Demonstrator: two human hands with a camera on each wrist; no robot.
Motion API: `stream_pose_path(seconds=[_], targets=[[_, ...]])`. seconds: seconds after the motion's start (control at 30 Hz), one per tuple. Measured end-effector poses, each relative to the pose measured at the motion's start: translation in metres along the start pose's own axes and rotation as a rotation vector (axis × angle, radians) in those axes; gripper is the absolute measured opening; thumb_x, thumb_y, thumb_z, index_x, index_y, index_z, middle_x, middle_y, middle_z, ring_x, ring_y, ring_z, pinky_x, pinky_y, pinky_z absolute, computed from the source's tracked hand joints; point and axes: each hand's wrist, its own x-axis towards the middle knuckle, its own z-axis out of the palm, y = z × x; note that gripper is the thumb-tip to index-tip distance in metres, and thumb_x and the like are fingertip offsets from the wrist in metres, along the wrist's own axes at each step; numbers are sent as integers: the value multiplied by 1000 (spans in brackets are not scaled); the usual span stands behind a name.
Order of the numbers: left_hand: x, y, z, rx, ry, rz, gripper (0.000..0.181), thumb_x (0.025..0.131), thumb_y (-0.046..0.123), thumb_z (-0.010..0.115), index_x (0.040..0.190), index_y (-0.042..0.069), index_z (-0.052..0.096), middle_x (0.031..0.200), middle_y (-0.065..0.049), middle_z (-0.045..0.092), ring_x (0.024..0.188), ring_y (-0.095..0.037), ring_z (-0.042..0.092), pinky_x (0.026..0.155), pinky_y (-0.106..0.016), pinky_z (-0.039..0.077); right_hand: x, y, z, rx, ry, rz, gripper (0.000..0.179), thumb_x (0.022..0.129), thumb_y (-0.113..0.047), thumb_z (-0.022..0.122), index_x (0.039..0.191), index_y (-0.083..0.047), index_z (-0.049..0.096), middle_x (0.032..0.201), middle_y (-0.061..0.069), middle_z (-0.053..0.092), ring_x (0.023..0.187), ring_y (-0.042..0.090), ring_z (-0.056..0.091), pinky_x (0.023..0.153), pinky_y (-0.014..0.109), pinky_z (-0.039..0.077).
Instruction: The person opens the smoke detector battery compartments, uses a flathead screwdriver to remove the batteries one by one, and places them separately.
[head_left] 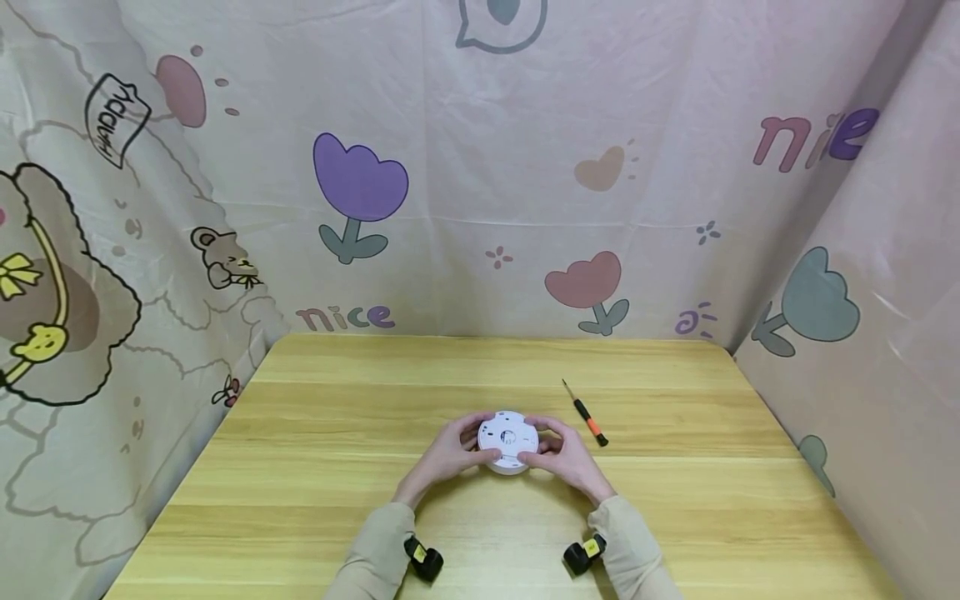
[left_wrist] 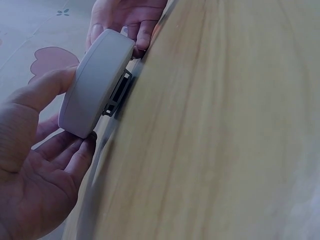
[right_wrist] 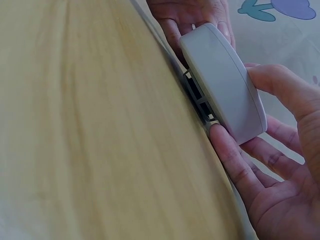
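A round white smoke detector (head_left: 508,454) is held between my two hands near the middle of the table. Its flat face, marked with small slots and a central ring, is turned up toward the head view. My left hand (head_left: 452,451) grips its left edge, thumb on the near part of the face and fingers round the far side. On the opposite edge my right hand (head_left: 570,458) holds it the same way. Both wrist views show the smooth side wall of the detector (left_wrist: 95,82), with a dark slotted vent (right_wrist: 199,97) projecting underneath, close over the tabletop.
A small screwdriver (head_left: 587,417) with a black and orange handle lies to the right, beyond my right hand. The wooden table (head_left: 315,433) is bordered by printed curtains (head_left: 465,167) at the back and both sides.
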Motion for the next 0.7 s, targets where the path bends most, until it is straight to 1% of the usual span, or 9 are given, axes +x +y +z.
stream_pose_path(seconds=[0.23, 0.53, 0.7], targets=[[-1, 2, -1, 12, -5, -3, 70, 87, 22, 80, 145, -2, 48, 151, -26, 48, 141, -44, 46, 116, -51, 41, 0, 1, 0, -10, 0, -13, 60, 84, -12, 80, 138, -3, 55, 133, 26, 58, 79, 9, 64, 66, 18, 54], [0, 2, 0, -16, 1, -7, 67, 86, 15, 79, 143, -4, 48, 150, -28, 48, 141, -45, 46, 117, -50, 40, -2, 1, 0, -26, -17, -32, 61, 86, -13, 79, 141, -4, 54, 136, 26, 56, 77, 8, 62, 63, 18, 52], [-1, 1, 0, -15, 2, 3, 67, 86, 14, 79, 142, -5, 48, 149, -30, 48, 140, -46, 46, 116, -52, 41, -3, 1, 0, -32, -23, -36, 61, 87, -14, 78, 142, -4, 53, 136, 26, 56, 77, 8, 62, 62, 18, 51]])
